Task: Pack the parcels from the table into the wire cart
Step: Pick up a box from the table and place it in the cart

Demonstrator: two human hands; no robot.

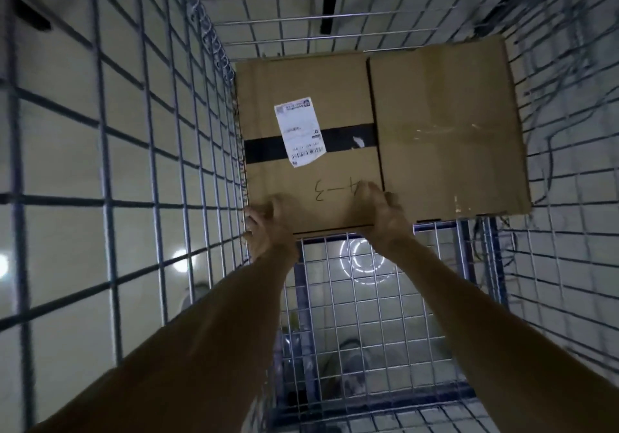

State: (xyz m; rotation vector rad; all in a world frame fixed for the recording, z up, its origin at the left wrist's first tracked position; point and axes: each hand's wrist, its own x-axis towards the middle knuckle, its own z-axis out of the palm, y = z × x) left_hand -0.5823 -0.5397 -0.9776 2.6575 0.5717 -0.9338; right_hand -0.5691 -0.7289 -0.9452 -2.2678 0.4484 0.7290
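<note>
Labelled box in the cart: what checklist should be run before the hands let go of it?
1. Grip: left hand and right hand hold the labelled box at its near edge: ok.
2. It lies beside the plain box, no overlap: ok.
3. It sits close against the cart's left wall: ok.
4. Fully supported underneath: cannot tell.
5. The left hand is free of the wall's wires: cannot tell.

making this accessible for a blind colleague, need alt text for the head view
The left hand and right hand grip the near edge of a labelled cardboard box inside a wire cart, by its left wall. A second cardboard box lies beside it on the right.
</note>
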